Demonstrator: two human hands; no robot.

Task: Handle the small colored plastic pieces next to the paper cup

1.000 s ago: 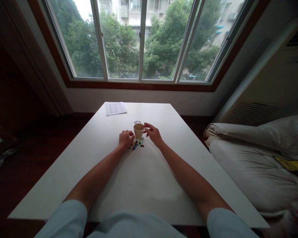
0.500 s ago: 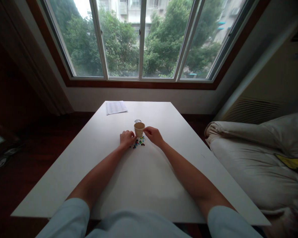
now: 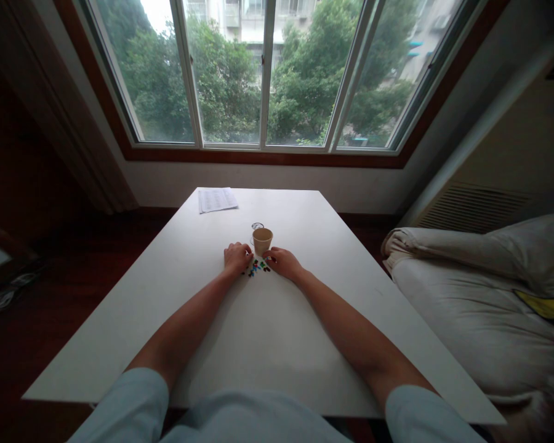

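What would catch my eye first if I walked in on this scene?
Probably the bright window, with green trees outside, beyond the white table. Then the upright tan cup on the table, between the person's left hand and right hand. Just in front of the cup lies a scatter of small colorful pieces.

No text can be read; the print on the paper sheets at the worktop's far left corner is too small.

Colored pieces are too small to identify.
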